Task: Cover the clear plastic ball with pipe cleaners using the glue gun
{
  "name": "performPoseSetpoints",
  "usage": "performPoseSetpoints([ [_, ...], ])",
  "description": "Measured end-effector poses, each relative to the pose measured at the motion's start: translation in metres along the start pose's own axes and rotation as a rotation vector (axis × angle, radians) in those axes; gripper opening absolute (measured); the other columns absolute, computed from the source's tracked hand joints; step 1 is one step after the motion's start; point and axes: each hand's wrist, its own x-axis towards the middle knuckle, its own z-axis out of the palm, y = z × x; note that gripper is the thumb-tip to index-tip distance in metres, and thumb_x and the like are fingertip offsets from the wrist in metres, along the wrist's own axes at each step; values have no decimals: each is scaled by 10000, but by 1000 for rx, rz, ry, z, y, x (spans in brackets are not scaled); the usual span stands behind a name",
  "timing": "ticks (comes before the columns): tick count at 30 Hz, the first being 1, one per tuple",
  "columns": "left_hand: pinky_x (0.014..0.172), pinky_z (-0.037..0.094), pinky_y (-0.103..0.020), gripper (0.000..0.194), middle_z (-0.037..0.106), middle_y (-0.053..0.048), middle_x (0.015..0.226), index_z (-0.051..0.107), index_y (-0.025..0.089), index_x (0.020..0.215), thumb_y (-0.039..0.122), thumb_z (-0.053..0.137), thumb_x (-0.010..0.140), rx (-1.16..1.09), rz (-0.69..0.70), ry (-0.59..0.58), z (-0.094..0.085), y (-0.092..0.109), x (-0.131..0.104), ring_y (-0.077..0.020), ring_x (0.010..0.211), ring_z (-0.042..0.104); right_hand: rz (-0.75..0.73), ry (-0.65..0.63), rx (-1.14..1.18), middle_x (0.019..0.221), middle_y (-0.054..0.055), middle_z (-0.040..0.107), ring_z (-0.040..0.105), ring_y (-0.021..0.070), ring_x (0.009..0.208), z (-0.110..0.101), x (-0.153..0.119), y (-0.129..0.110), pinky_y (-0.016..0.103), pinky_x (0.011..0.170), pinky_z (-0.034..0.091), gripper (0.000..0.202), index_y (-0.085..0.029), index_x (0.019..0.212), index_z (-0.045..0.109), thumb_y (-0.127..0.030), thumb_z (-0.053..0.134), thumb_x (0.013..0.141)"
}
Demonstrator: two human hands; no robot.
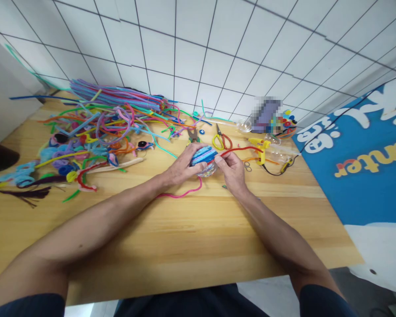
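Note:
A round ball (pixel 203 155), wrapped in blue, white and purple pipe cleaners, is in front of me above the table. Its lower part looks clear and shiny. My left hand (pixel 184 166) is closed around its left side, thumb across the front. On the right, my right hand (pixel 231 171) pinches a red pipe cleaner (pixel 242 149) against the ball's edge, and the free end reaches out to the right. Below the ball a pink pipe cleaner (pixel 188 193) curls onto the table, partly hidden behind my left forearm.
Loose pipe cleaners (pixel 95 127) lie heaped on the left, with a thick bundle (pixel 119 96) along the wall. Beyond my hands are pliers (pixel 194 134) and yellow-and-red scissors (pixel 222 139). A yellow glue gun (pixel 261 147) with a cord and clear plastic balls (pixel 244 126) stand at right.

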Motion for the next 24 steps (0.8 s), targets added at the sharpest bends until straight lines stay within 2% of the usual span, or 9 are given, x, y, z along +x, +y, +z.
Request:
performPoseSetpoints([
  [7,1298,428,-518,517,619,-129,1527,538,245,1536,550,497,1120,-54,5,-13,-2,8,-2,-319,1456,563,3,31,38,725,-42,621,541,145,674,1,0,2,294,658,504,467,-256,857,646,-673,850,800],
  [14,1237,487,-499,655,630,-142,1474,537,214,1511,587,694,997,-4,-17,-1,2,1,2,-330,1388,602,21,36,23,709,-43,622,545,144,671,2,0,2,293,661,503,469,-253,856,651,-675,848,798],
  [17,1245,482,-506,673,627,-143,1487,538,212,1518,565,721,974,2,-16,6,2,-1,2,-338,1400,600,22,35,38,709,-42,628,539,139,660,3,-1,2,292,660,505,472,-251,852,655,-675,855,794],
  [20,1258,465,-520,631,621,-143,1516,535,222,1531,547,678,1010,-6,-8,1,1,2,0,-339,1412,594,17,51,50,727,-40,638,538,137,664,5,-2,2,283,641,492,475,-251,857,660,-678,857,789],
  [24,1271,445,-511,599,610,-146,1539,530,220,1546,601,554,1085,-62,-14,-21,-3,8,-2,-337,1434,575,5,45,69,711,-52,615,505,124,637,5,-2,1,271,617,465,461,-244,862,662,-656,859,803],
])
